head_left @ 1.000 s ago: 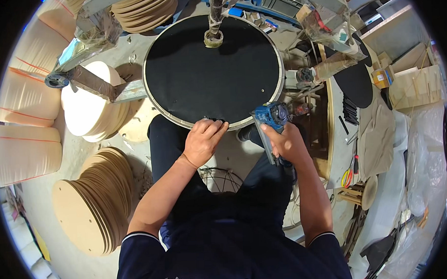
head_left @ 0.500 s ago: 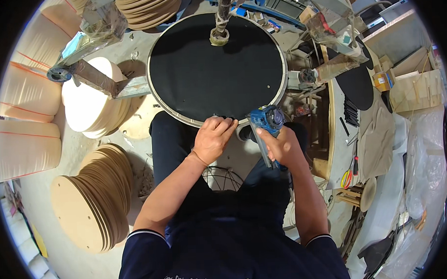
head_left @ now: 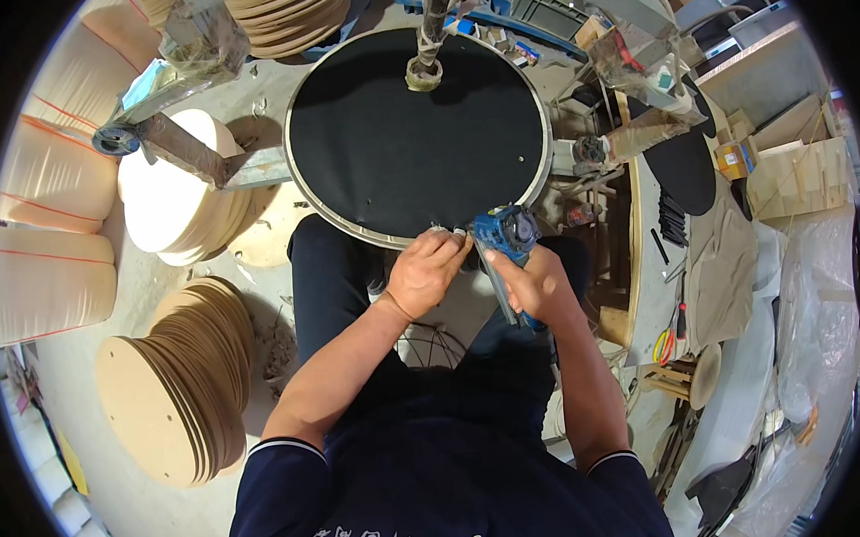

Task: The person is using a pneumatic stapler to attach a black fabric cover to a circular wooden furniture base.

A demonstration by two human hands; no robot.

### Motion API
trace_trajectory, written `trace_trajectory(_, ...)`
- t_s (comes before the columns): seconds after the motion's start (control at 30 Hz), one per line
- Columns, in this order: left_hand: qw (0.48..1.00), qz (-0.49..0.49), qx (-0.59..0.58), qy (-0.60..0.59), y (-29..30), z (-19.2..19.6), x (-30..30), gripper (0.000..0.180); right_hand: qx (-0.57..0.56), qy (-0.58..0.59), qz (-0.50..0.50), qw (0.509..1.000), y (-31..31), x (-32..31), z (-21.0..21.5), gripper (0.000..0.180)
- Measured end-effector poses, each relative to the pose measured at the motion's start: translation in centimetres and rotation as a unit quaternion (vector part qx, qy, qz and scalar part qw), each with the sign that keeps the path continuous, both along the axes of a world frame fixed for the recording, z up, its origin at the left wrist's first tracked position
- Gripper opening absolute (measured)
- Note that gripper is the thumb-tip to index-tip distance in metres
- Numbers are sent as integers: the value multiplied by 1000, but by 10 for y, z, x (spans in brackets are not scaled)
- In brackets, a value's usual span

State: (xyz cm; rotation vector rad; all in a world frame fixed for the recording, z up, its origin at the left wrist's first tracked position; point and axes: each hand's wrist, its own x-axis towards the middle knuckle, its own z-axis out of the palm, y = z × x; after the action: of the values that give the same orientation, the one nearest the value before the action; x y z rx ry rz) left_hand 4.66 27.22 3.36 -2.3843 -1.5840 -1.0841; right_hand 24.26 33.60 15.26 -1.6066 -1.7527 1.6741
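Note:
A round panel covered in black fabric (head_left: pixel 411 137), with a pale rim, lies in front of me beneath an upright post that comes down onto its far part. At the near edge, my left hand (head_left: pixel 428 269) pinches the edge of the black fabric with closed fingers. My right hand (head_left: pixel 537 282) is wrapped round a blue staple gun (head_left: pixel 506 233), whose long grey magazine points back toward me. The gun's nose is at the rim, right beside my left fingertips. The exact spot under the nose is hidden.
Stacked thin wooden discs (head_left: pixel 160 401) stand on the floor at left, with paler round pieces (head_left: pixel 177 211) behind them. Wrapped metal arms (head_left: pixel 184 149) flank the panel. At right, a bench carries black strips (head_left: pixel 673 220), yellow-handled scissors (head_left: pixel 664 346) and brown cloth (head_left: pixel 729 277).
The panel has turned slightly, its near edge going right. My left hand has shifted right along the rim, and the staple gun has moved a little left, closing the gap between them.

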Motion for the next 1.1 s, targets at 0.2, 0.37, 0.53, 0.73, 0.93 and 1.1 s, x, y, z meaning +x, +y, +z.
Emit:
trace_trajectory(0.2, 1000, 1, -17, -8, 5, 8, 15, 49, 14, -12, -82, 996, -4, 12, 5, 39)
trace_trajectory(0.37, 995, -63, -53, -51, -9, 13, -15, 53, 16, -48, -78, 996, -2, 36, 1, 49)
trace_trajectory(0.53, 998, 43, -49, -18, -20, 11, -56, 51, 38, -26, -70, 996, -2, 34, 3, 54)
trace_trajectory(0.73, 999, 18, -36, -27, -16, 10, -44, 50, 26, -32, -45, 998, 16, 33, 1, 52)
trace_trajectory(0.93, 998, 29, -25, -49, -16, 5, -35, 48, 29, -33, -44, 998, 25, 28, 0, 55)
trace_trajectory(1.1, 997, 34, -33, -63, -16, 6, -33, 47, 46, -43, -22, 998, 24, 26, 0, 51)
